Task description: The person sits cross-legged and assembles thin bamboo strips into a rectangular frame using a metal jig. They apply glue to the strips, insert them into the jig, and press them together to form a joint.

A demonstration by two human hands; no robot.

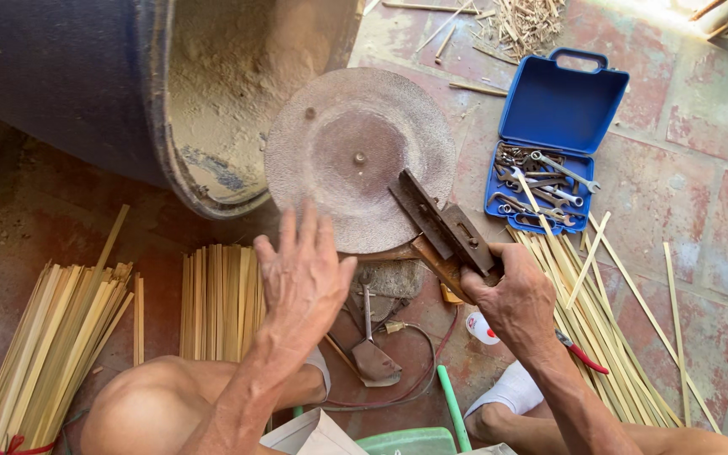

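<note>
My left hand (301, 274) hovers flat with its fingers spread, just below the near edge of a round grey abrasive disc (343, 143). It holds nothing. My right hand (511, 295) grips the lower end of a rusty metal guide bar (444, 223) that lies slanted across the disc's lower right edge. A brown wooden support (419, 253) sits under that bar. Thin bamboo strips (216, 299) stand in a stack to the left of my left hand.
A blue drum (86, 84) caked with dust lies on its side at the upper left. An open blue case (562, 105) holds several wrenches. Bamboo strips (600, 329) lie at right, a tied bundle (52, 345) at left. Red-handled pliers (583, 355) and a trowel (372, 354) rest on the tiles.
</note>
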